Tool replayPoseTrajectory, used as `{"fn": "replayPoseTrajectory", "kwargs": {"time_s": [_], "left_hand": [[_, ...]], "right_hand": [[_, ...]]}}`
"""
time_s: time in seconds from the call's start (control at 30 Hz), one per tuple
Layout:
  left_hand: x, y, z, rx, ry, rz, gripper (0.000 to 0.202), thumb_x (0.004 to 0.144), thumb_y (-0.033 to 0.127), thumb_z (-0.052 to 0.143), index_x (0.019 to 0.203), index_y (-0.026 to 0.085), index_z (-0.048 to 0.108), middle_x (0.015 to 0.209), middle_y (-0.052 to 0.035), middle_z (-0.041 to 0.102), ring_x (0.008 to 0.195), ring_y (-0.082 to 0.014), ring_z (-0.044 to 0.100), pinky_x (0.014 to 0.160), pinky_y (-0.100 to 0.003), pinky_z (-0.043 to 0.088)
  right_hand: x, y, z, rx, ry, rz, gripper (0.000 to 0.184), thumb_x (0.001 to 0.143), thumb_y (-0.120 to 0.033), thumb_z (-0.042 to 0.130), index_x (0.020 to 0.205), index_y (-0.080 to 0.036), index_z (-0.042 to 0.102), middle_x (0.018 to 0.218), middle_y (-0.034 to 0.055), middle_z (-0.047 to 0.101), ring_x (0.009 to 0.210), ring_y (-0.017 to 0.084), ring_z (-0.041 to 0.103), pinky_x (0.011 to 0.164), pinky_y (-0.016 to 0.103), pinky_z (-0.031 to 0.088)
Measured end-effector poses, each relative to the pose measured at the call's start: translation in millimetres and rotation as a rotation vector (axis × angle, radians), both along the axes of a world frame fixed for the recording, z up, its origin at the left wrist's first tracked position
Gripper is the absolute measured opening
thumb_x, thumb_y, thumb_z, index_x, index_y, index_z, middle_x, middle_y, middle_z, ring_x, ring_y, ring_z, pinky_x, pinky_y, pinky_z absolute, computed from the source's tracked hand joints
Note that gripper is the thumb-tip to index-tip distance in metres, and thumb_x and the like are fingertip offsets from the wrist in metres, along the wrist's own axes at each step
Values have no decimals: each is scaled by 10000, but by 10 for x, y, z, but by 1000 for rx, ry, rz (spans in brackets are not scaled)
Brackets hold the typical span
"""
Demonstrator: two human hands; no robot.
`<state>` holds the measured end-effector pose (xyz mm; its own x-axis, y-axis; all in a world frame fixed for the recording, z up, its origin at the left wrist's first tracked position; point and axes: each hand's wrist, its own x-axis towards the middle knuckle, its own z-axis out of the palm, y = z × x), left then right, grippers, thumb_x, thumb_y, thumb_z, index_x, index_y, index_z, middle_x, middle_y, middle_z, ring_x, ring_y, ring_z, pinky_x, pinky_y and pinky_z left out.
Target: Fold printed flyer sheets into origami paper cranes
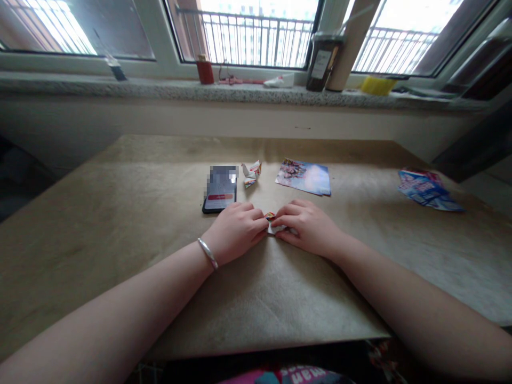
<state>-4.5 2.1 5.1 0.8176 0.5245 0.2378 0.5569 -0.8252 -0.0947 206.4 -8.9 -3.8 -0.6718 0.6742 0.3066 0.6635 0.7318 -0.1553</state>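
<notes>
Presently | left hand (241,226): pinching left end of small folded white-and-multicoloured paper (270,216) | right hand (307,225): pinching its right end

Left to right on the worktop (100,229) lie smartphone (220,186), paper figure (251,173), picture sheets (304,177) and fanned cards (429,190); nearer, between left hand (239,229) and right hand (306,226), a paper piece (270,216).

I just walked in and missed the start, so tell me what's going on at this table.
A person has both hands over the table. The left hand and right hand hold a small piece of paper between them, partly white and partly coloured, mostly covered by the fingers. Just beyond the left hand lies a phone, with a folded paper piece beside it. Printed sheets lie beyond the right hand, and more blue printed pieces are spread farther right.
</notes>
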Motion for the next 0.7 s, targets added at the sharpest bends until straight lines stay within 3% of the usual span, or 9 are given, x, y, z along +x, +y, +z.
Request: {"fn": "replayPoseTrajectory", "kwargs": {"time_s": [0.4, 0.7], "left_hand": [[-1, 25, -52, -37, -24, -22, 195, 909, 226, 467, 819, 157, 625, 819, -50, 611, 740, -168, 531, 688, -295, 452], [6, 10, -70, -3, -24, 7, 140, 888, 230, 507, 823, 174, 618, 805, -24, 602, 693, -143, 515, 610, -252, 423]], "right_hand": [[-33, -20, -14, 73, -90, 11, 204, 883, -315, 517, 902, -223, 699, 861, 51, 672, 835, 188, 545, 727, 301, 399], [-63, -59, -21, 125, -162, -7, 198, 886, -300, 500, 891, -212, 676, 877, 33, 665, 786, 169, 540, 658, 288, 357]]}}
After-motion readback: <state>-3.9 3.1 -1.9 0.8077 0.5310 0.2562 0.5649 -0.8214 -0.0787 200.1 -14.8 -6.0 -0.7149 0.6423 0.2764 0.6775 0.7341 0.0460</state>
